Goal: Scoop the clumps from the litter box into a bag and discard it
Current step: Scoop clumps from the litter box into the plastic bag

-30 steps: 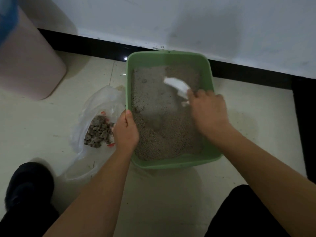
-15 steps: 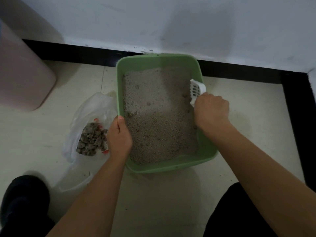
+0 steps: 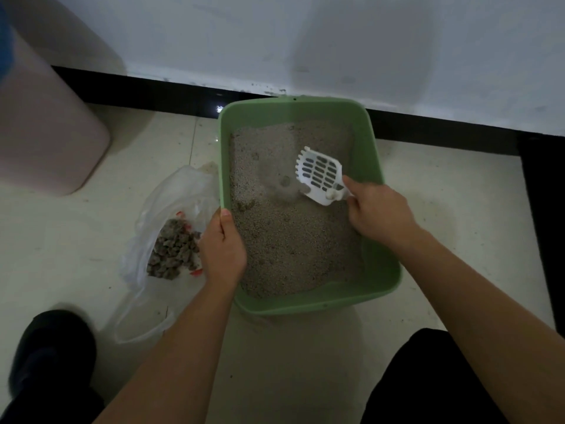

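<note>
Head view: one green litter box sits on the pale tiled floor, its far end against a black baseboard. It holds grey litter, with a few darker lumps near the left wall. There is one white slotted scoop, one clear plastic bag and one pile of grey clumps inside that bag. Two bare forearms reach in from the bottom edge.

The left hand grips the box's left rim, thumb lying along the inner edge and fingers wrapped over the outside. The bag lies on the floor just beside that rim, and the clumps sit just left of this hand.

The right hand is curled round the scoop's handle over the right half of the box. The scoop's blade tilts up, teeth pointing away, its lower corner at the litter, where a shallow hollow shows beside it.

One pink bin stands at the far left, well apart from the box.
</note>
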